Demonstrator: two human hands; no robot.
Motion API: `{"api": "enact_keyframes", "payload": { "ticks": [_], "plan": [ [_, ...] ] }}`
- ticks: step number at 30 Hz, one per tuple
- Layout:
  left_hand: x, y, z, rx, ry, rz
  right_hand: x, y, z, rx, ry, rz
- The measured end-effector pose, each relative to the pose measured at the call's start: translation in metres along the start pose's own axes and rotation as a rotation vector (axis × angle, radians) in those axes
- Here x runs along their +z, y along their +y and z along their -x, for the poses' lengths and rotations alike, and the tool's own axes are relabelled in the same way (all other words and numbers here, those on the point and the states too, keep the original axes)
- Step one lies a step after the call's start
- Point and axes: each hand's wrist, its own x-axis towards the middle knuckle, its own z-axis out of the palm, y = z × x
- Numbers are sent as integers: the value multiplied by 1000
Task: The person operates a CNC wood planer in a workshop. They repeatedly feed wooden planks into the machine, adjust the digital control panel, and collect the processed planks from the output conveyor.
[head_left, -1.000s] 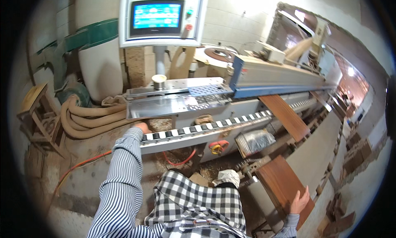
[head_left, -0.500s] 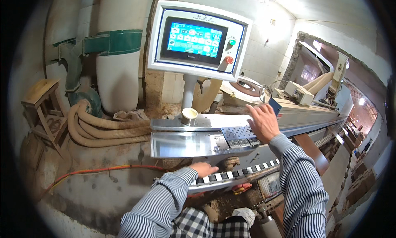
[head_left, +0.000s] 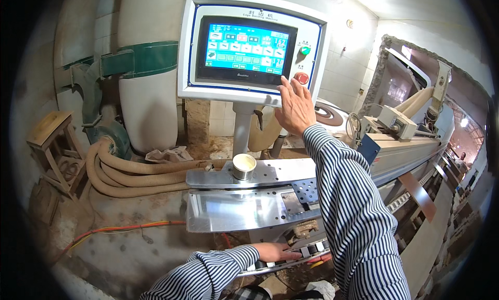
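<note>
A white-framed control panel [head_left: 185, 50] with a lit blue touchscreen [head_left: 244, 48] stands in front of me. My right hand [head_left: 296, 108] is raised to its lower right corner, fingers stretched and holding nothing. The fingertips are close to the screen's corner and the red push button [head_left: 301, 78]; whether they touch cannot be made out. Above that button sits a green switch [head_left: 304, 51]. Low down, my left hand [head_left: 275, 252] lies with fingers extended on or just over the black-and-white padded track [head_left: 312, 249] under the metal table [head_left: 234, 206], and nothing shows in it.
A round tin [head_left: 244, 167] with pale contents stands on the steel ledge. Ribbed hoses [head_left: 130, 178] run left past a wooden stool [head_left: 49, 128]. An orange cable [head_left: 135, 226] crosses the floor. A brown panel [head_left: 418, 196] juts from the long machine at the right.
My right hand has risen from beside the perforated blue plate to the control panel. The left hand has shifted slightly right along the track. The view has moved closer to the panel.
</note>
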Motion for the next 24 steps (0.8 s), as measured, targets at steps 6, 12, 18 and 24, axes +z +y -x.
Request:
{"api": "enact_keyframes", "payload": {
  "ticks": [6,12,18,24],
  "plan": [
    [2,4,-5,-121,14,44,20,2,-8,53,65,-38],
    [-1,12,-1,-184,-20,62,26,-5,-22,70,94,-94],
    [-10,28,8,-132,-84,63,26,-7,-25,101,149,-76],
    [-7,16,0,-112,-70,-10,19,-28,-34,6,176,-157]
  ]
}}
